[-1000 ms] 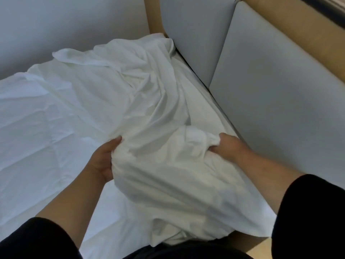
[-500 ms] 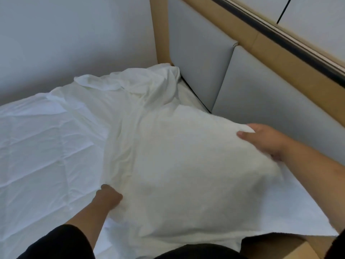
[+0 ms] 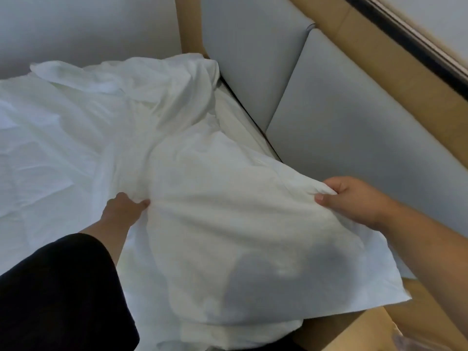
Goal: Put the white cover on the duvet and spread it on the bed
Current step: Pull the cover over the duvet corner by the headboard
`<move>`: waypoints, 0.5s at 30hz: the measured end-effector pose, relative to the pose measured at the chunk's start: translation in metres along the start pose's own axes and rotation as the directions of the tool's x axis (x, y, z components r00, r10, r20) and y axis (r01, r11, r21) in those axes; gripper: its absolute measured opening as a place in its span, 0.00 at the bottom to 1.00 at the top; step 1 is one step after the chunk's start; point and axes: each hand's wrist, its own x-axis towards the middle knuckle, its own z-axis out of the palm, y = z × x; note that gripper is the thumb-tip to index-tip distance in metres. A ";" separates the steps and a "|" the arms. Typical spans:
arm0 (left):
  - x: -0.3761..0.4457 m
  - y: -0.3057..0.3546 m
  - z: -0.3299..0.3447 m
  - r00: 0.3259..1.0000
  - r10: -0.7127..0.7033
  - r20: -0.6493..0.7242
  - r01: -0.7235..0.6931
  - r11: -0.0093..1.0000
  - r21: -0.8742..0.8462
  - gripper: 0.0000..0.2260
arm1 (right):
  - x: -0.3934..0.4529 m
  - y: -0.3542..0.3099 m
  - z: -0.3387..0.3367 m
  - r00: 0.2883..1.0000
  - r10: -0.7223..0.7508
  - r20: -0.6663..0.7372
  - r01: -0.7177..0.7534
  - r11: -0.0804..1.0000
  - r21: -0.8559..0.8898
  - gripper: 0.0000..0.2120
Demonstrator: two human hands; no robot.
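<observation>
Both hands are on the cover (image 3: pixel 222 224), stretched taut between them near the bed's (image 3: pixel 45 153) head corner. Left hand (image 3: pixel 124 211) pinches a fold; right hand (image 3: pixel 354 198) pinches the edge by the headboard (image 3: pixel 354 127). Each grip is tight on cloth. The rest lies bunched toward the far corner. Looks like the sorting step, finding corners or the opening; whether the duvet is inside, I can't tell. Next move likely calls for a shake and a pull to flatten the cloth.
</observation>
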 end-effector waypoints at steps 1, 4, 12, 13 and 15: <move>0.006 -0.003 0.004 0.999 0.032 -0.010 -0.032 0.997 0.066 0.26 | 0.004 0.002 0.001 0.999 0.043 0.033 -0.044 0.999 0.020 0.04; 0.015 -0.006 0.012 0.956 0.242 -0.167 -0.207 0.958 0.198 0.15 | 0.025 0.007 0.008 0.985 0.152 0.087 -0.147 0.987 -0.063 0.08; -0.071 0.060 -0.093 0.755 0.527 -0.390 -0.655 0.576 -0.489 0.08 | 0.073 -0.008 0.052 0.996 0.052 -0.067 -0.075 0.902 -0.425 0.13; -0.083 0.068 -0.114 0.739 0.558 -0.378 -0.668 0.533 -0.518 0.10 | 0.074 -0.010 0.051 0.996 0.021 -0.087 -0.053 0.924 -0.379 0.12; -0.100 0.081 -0.147 0.688 0.683 -0.247 -0.704 0.545 -0.455 0.07 | 0.069 -0.019 0.044 0.995 -0.009 -0.095 -0.024 0.940 -0.340 0.04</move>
